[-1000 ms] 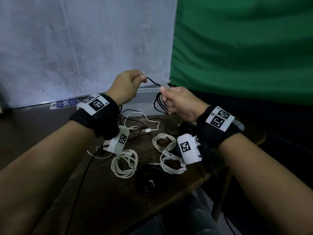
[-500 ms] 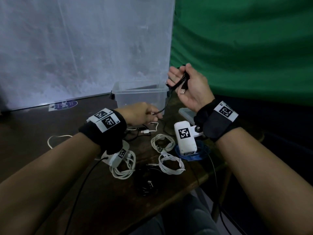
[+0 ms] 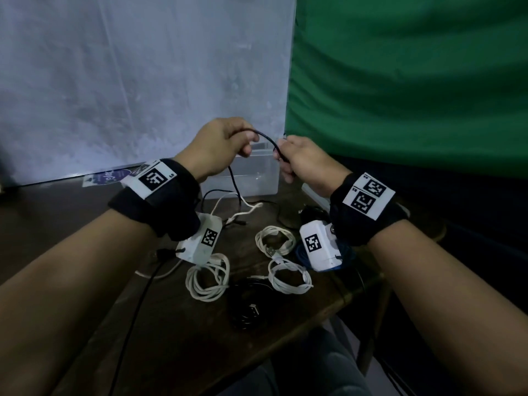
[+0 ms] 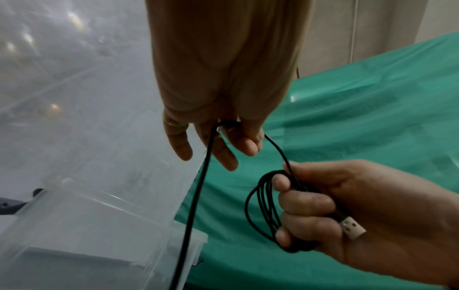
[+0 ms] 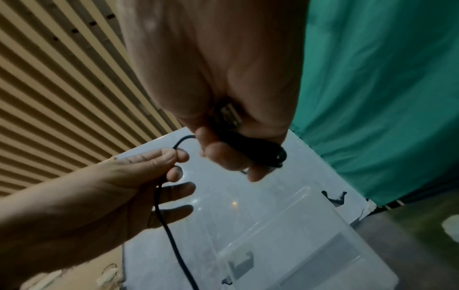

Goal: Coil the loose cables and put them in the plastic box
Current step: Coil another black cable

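Hands up over the table (image 3: 177,332), both on the same black cable (image 3: 267,138). The right hand (image 3: 303,164) is clenched round a bundle of black loops, several turns bulging out past the curled fingers (image 4: 305,202), with the cable's metal USB plug (image 4: 352,228) poking out by the palm. The left hand (image 3: 220,147) pinches the running strand between thumb and forefinger, the other fingers loose; from that pinch the strand arcs across to the right hand and, on the other side, drops straight down toward the tabletop. Just behind the hands sits the clear plastic box (image 3: 257,181), lid off. On the table nearer the person lie three coiled white cables (image 3: 208,278), a coiled black one (image 3: 248,307), a loose white cable (image 3: 243,208) by the box and a blue coil (image 3: 300,250) partly hidden under the right wrist camera. Green cloth (image 3: 414,81) hangs at the back right.
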